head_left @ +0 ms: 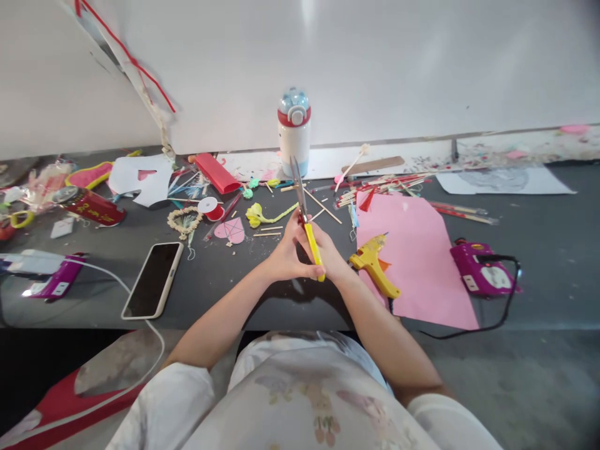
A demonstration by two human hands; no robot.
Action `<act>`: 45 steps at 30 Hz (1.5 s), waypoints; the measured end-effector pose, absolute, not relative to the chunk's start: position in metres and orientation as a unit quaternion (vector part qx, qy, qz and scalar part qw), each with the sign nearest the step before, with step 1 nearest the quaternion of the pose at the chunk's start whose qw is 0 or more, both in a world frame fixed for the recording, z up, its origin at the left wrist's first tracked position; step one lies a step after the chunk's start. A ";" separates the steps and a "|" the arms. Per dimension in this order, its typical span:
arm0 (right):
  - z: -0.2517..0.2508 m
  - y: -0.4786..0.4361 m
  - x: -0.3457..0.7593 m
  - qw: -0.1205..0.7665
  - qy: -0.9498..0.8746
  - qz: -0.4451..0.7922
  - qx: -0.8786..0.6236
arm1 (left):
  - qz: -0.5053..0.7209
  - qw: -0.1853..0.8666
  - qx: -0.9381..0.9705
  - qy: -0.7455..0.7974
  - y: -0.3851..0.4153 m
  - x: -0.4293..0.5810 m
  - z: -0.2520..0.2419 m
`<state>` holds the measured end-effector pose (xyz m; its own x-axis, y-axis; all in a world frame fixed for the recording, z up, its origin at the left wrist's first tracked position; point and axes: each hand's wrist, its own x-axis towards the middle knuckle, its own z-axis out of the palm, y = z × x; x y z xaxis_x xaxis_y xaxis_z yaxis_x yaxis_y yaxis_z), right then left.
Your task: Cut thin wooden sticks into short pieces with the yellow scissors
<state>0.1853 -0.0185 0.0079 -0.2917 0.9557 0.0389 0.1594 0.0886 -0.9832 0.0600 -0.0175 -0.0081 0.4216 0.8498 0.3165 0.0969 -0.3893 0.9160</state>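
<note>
The left hand (pixel 282 255) is gripping yellow-handled scissors (pixel 314 247), their blades pointing away from the body toward a white bottle (pixel 294 140) that is standing by the wall. The right hand (pixel 330 253) is meeting the left around the handles; its fingers are partly hiding behind them. To the right, a yellow glue gun (pixel 377 267) is lying across the left edge of a pink paper sheet (pixel 422 269), and a purple power strip (pixel 482 272) is sitting beside that sheet. To the left, a smartphone (pixel 152 281) is lying screen up, a spool of red thread (pixel 213 209) is resting near a pink paper heart (pixel 230 231), and a red can (pixel 91 207) is lying on its side.
</note>
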 end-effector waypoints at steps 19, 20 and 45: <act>-0.011 -0.009 0.183 0.396 -0.614 0.518 -0.445 | 0.451 0.502 0.671 0.309 -0.015 0.060 -0.011; -0.012 -0.009 0.182 0.397 -0.614 0.517 -0.444 | 0.456 0.501 0.667 0.310 -0.015 0.060 -0.013; -0.005 -0.010 0.187 0.384 -0.630 0.455 -0.498 | 0.541 0.376 0.665 0.351 0.002 0.040 -0.007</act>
<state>0.1868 -0.0103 -0.0045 -0.2085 0.9775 0.0317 0.2783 0.0903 -0.9562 0.0396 0.0022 -0.0068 0.1670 0.8746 0.4552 0.0597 -0.4698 0.8808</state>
